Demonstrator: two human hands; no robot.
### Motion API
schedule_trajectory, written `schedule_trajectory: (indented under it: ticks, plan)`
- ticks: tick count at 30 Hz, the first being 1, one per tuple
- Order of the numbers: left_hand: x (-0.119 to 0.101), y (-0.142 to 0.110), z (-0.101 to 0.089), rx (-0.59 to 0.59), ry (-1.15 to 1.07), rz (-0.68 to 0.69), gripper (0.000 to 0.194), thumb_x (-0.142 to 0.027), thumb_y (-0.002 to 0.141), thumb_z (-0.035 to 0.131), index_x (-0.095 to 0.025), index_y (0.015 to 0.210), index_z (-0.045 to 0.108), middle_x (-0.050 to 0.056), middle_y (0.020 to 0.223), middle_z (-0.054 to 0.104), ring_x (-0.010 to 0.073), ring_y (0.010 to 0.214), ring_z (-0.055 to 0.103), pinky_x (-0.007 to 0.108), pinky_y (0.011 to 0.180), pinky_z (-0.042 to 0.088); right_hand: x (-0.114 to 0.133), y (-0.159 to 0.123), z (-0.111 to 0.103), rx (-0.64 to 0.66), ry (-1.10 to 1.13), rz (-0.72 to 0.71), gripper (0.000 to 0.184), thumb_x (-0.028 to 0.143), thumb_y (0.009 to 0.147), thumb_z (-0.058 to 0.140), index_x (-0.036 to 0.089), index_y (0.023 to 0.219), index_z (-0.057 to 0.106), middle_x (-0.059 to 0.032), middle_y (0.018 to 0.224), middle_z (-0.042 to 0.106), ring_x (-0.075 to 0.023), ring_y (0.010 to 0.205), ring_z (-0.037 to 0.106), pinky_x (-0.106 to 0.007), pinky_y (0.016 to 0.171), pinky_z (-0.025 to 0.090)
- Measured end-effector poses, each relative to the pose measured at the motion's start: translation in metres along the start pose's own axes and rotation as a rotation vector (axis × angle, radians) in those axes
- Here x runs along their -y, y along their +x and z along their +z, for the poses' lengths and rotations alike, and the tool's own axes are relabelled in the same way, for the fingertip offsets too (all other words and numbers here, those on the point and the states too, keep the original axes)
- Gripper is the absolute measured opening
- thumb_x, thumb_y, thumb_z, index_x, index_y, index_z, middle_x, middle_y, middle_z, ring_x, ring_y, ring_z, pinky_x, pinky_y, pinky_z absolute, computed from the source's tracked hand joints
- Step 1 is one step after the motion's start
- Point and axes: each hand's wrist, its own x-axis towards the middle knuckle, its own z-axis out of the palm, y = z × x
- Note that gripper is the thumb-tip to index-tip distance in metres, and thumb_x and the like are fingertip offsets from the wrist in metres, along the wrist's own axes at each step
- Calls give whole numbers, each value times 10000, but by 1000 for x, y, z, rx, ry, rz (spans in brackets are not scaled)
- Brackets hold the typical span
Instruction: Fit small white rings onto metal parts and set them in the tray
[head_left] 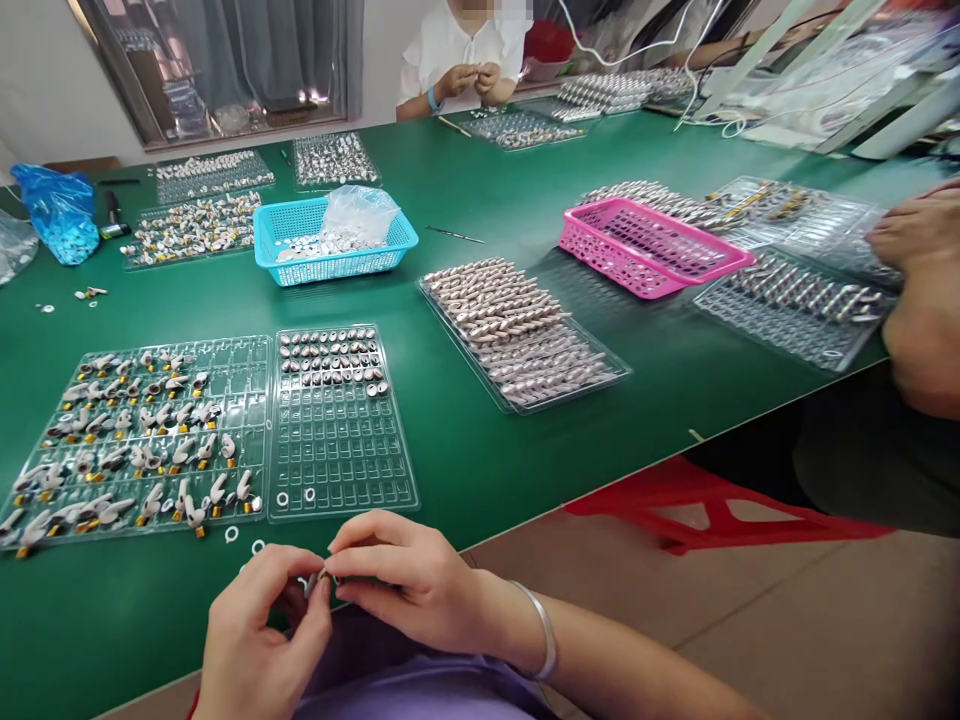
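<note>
My left hand (266, 635) and my right hand (416, 580) meet at the table's front edge, fingertips pinched together. Between them is a small pale grey part (313, 582), mostly covered by the fingers; its exact kind cannot be made out. Just beyond my hands, a clear tray (341, 450) holds rows of small shiny rounded pieces at its far end and two loose white rings lower down. To its left, another clear tray (232, 375) carries many white earbud-like pieces with yellow tabs. White rings (232, 534) lie on the green table close to my left hand.
A blue basket (337, 265) contains white rings and a plastic bag. Further right are a tray of pale stemmed pieces (517, 330), a pink basket (652, 280) and a co-worker's arm (930, 290). Across the table (465, 450), another person's hands (472, 80) work near more trays.
</note>
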Motion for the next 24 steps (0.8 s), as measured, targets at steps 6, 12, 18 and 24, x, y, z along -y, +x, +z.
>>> schedule_trajectory:
  ticks: [6, 12, 18, 24]
  plan:
    - [4, -2, 2, -34, 18, 36, 103, -152, 821, 617, -236, 879, 628, -49, 705, 656, 97, 529, 614, 175, 503, 521, 4, 1, 1, 5, 35, 12, 227, 117, 916, 559, 138, 1121, 653, -109, 957, 680, -144, 876, 654, -220, 774, 577]
    - [4, -5, 2, -89, -29, 42, 137, -162, 816, 654, -248, 920, 677, -31, 790, 709, 111, 623, 679, 164, 581, 559, 5, 1, 7, -121, 72, 72, 131, 139, 879, 629, 157, 997, 684, -73, 886, 702, -127, 802, 679, -202, 753, 584]
    - [11, -8, -4, 41, -399, -310, 88, -236, 807, 696, -230, 888, 731, 7, 815, 733, 170, 691, 703, 239, 627, 589, 7, 0, 12, -207, 137, 134, 106, 154, 851, 669, 170, 948, 708, -71, 867, 714, -134, 772, 691, -216, 714, 591]
    - [11, -2, 1, 164, -965, -722, 283, -362, 668, 838, -174, 775, 656, -32, 603, 666, 102, 497, 632, 172, 479, 498, 10, 1, 14, -211, 289, 162, 90, 163, 831, 696, 188, 912, 725, -56, 843, 729, -132, 747, 699, -210, 689, 592]
